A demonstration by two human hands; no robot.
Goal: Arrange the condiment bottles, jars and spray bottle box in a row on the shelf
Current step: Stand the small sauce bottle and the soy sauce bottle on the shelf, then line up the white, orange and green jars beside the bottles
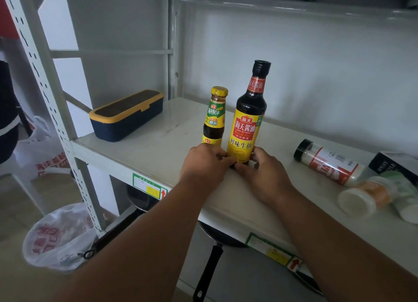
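We cannot see the foot of the tall soy sauce bottle: the fingers of our left hand and right hand cover it. The left hand also hides the base of the small yellow-capped bottle. At the right edge, the black spray bottle box is cut off, only part of its lettering showing. The orange-banded jar lying in front of it is blurred, its label unreadable, and the pale green container beside it runs out of view. Below the shelf, the pan shows only its rim and handle.
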